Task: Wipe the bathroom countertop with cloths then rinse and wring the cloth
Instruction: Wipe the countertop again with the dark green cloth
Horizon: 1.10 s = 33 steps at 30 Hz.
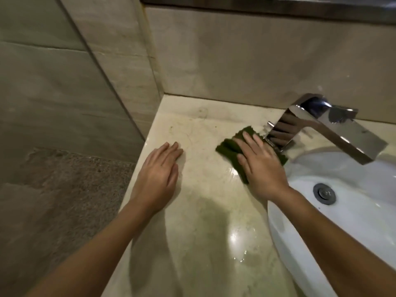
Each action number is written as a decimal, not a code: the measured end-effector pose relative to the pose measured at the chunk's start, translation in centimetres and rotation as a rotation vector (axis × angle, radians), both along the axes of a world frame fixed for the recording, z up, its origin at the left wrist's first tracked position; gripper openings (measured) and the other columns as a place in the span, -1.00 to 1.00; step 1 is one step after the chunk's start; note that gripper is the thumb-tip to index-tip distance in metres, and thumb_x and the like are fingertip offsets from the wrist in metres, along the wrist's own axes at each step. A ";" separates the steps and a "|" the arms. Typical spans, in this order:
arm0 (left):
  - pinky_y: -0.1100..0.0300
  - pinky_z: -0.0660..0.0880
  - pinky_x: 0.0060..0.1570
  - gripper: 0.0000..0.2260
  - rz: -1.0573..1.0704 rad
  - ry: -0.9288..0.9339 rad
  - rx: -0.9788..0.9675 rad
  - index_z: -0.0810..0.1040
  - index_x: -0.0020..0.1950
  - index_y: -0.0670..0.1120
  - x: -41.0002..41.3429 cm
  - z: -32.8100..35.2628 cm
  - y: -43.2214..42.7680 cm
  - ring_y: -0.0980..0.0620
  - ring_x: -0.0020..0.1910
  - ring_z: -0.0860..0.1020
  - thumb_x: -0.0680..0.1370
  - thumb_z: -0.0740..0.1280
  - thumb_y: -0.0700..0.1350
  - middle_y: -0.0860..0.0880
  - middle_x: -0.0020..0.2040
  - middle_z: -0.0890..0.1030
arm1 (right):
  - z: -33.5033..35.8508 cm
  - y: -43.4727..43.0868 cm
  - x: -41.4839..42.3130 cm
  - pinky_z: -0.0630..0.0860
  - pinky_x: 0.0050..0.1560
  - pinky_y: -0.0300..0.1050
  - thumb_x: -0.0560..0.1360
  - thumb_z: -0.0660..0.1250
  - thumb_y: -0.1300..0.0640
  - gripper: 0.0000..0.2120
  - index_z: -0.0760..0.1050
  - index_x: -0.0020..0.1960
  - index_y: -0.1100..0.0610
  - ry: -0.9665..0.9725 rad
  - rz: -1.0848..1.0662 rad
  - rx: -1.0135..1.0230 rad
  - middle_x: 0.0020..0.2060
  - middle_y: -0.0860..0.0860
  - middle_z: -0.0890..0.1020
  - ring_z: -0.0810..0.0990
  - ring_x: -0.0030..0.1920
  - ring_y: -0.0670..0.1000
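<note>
Glossy cream marble countertop (192, 232), wet in patches, borders a white oval ceramic basin (300, 243) with a round metal drain (324, 193) at its bottom. Left hand (157, 179) lies flat on bare stone, fingers straight and close together. Right hand (261, 166), fingers slightly spread, presses a dark green textured cloth (228, 145) on the countertop, just beside the angular chrome faucet (321, 129). Beige wall tiles (246, 56) rise behind.
</note>
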State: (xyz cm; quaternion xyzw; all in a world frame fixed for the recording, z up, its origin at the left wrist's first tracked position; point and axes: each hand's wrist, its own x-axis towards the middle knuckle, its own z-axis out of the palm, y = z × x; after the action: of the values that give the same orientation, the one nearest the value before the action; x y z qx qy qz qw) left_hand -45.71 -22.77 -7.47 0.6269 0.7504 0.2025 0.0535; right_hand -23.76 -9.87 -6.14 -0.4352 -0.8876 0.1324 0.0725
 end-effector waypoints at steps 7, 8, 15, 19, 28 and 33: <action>0.17 0.09 0.43 -0.60 0.002 -0.008 -0.009 0.40 0.40 -0.12 0.1 0.3 -0.2 0.02 0.43 0.26 0.59 0.06 -0.08 -0.05 0.40 0.41 | -0.2 -8.8 3.8 -0.04 0.44 -0.09 0.61 -0.11 -0.09 -0.57 0.17 0.47 -0.13 -0.021 0.274 -0.019 0.46 -0.10 0.21 0.10 0.47 -0.04; 0.17 0.09 0.43 -0.60 0.002 -0.011 -0.002 0.40 0.39 -0.13 0.1 0.3 -0.2 0.02 0.43 0.26 0.59 0.06 -0.08 -0.05 0.40 0.42 | -0.3 -7.5 4.1 -0.02 0.45 -0.08 0.61 -0.09 -0.07 -0.57 0.18 0.47 -0.12 -0.001 0.272 -0.026 0.46 -0.10 0.20 0.09 0.47 -0.05; 0.08 0.18 0.43 -0.61 0.003 -0.025 0.019 0.43 0.37 -0.13 0.2 0.3 -0.1 0.01 0.42 0.29 0.58 0.08 -0.10 -0.05 0.39 0.43 | -0.9 -2.4 -1.1 -0.02 0.46 0.01 0.63 -0.02 0.01 -0.58 0.18 0.48 -0.03 0.047 0.072 0.020 0.48 -0.01 0.16 0.07 0.49 0.05; 0.06 0.18 0.43 -0.61 0.016 -0.041 0.002 0.40 0.39 -0.10 0.2 0.4 -0.3 0.06 0.44 0.24 0.59 0.06 -0.07 -0.02 0.41 0.40 | -0.3 -8.3 3.4 0.08 0.45 0.03 0.61 -0.09 -0.07 -0.57 0.21 0.46 -0.10 0.035 0.275 -0.025 0.45 -0.08 0.23 0.14 0.46 -0.02; 0.14 0.15 0.42 -0.61 0.015 -0.042 0.025 0.45 0.34 -0.12 0.1 0.3 -0.1 0.02 0.41 0.29 0.56 0.07 -0.09 -0.04 0.37 0.45 | -1.0 -4.6 1.8 -0.01 0.45 0.01 0.60 -0.09 -0.03 -0.55 0.23 0.46 -0.01 0.059 0.135 0.007 0.46 -0.01 0.22 0.12 0.48 0.05; 0.10 0.20 0.41 -0.63 0.029 -0.079 0.046 0.47 0.33 -0.14 0.2 0.5 -0.1 -0.01 0.40 0.32 0.55 0.13 -0.13 -0.07 0.36 0.46 | -0.7 -5.1 5.3 -0.01 0.45 -0.03 0.59 -0.05 -0.06 -0.56 0.23 0.45 -0.06 0.094 0.245 -0.061 0.46 -0.07 0.20 0.08 0.48 -0.05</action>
State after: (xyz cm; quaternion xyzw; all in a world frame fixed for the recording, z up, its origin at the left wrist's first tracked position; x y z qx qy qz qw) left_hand -45.56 -22.87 -7.00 0.6084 0.7521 0.2449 0.0656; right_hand -18.45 -14.97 -6.80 -0.3189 -0.9252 0.1875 0.0843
